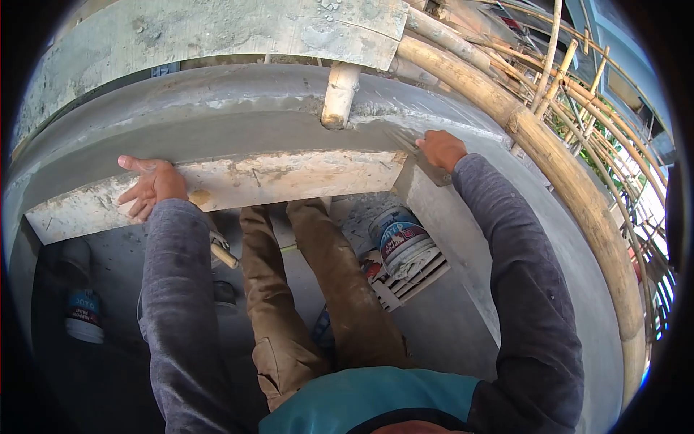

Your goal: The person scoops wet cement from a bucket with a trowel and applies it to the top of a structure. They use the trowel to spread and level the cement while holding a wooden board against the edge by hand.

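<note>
Pressing wooden board [289,179] against concrete ledge [253,119] with left hand [152,186], fingers spread flat near board's left end. Gripping trowel [425,163] at board's right end with right hand [441,150], fingers clamped round it. Likely hazard: board slipping through one-handed support.

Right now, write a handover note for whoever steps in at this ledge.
Left hand: spread open on the wooden board, pressing it to the ledge.
Right hand: grips a trowel at the board's right end.
Paint bucket sits on the floor below.
Done: the ledge face above the board looks smooth.
Left: probably the corner by the trowel.
</note>
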Demonstrator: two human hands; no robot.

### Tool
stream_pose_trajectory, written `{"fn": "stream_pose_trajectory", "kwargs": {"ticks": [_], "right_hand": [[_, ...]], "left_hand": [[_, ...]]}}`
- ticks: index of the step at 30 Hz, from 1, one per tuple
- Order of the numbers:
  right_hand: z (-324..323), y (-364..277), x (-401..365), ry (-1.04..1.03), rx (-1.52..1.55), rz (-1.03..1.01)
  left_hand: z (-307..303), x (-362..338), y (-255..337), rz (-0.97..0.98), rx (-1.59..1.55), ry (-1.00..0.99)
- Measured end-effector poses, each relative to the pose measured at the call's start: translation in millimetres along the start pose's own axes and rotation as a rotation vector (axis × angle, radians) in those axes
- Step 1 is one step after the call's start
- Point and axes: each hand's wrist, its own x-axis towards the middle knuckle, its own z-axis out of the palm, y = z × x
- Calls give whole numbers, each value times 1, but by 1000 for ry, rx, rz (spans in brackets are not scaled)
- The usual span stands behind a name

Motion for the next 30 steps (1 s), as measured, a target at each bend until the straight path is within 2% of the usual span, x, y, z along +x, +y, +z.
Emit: {"fn": "stream_pose_trajectory", "kwargs": {"ticks": [2,4,5,7,12,14,17,20,23,25,29,30], "right_hand": [[18,27,27,-22,-66,24],[39,42,45,34,-248,-180],[40,33,38,14,-254,-177],[14,-11,22,25,-38,-178],[-27,-106,-21,25,38,-314],[-35,-129,-29,29,86,-388],[-42,-142,-43,51,89,-385],[-37,-112,-32,22,9,-268],[-7,-48,2,36,-33,-234],[2,-23,8,14,-85,-134],[1,-30,12,-8,-90,-118],[-3,-37,10,-16,-123,-198]], "left_hand": [[7,8,1,-22,-22,51],[3,9,0,-25,20,17],[-1,7,-2,-27,40,13],[-5,0,3,-29,-2,-33],[-6,4,5,-42,1,-55],[-8,1,6,-44,0,-74],[-14,2,4,-24,12,-90],[-20,-2,6,-25,-13,-150],[-20,2,7,-26,-1,-148],[-23,-1,9,-29,-19,-171],[-17,0,8,-24,-20,-150],[-17,1,9,-27,-23,-146]]}}
